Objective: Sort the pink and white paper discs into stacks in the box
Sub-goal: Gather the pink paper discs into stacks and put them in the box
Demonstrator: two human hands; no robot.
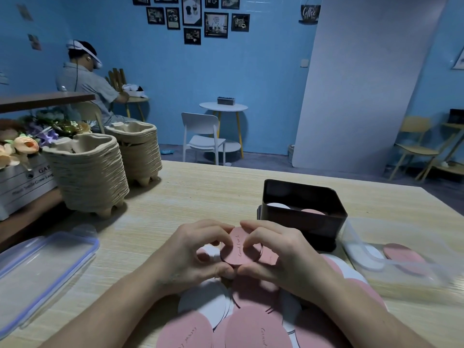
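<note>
A thin stack of pink round paper discs (239, 248), its top one printed "Good Luck", is held upright just above the pale wood-grain table (200, 192); the number of discs in it cannot be told. It is pinched at its rim from both sides. The left hand (198, 249) grips it at 9 o'clock and the right hand (281, 254) at 3 o'clock, with the fingers of both curled over the top edge and the two thumbs pressed under it.

At 1 o'clock from the hands stands one dark rectangular box (301, 222), open on top. Two piles are seen inside it: one white stack (277, 205) to the left and one pink stack (312, 211) to the right.

At 6 o'clock, beneath the wrists, a loose heap of pink and white paper discs (251, 322) is spread, overlapping. At 3 o'clock a clear plastic bag (401, 272) is laid, with one white and one pink disc showing through it. At 9 o'clock lies one clear plastic lid (42, 270), and at 10 o'clock two stacks of moulded pulp cup carriers (93, 172) are placed.
</note>
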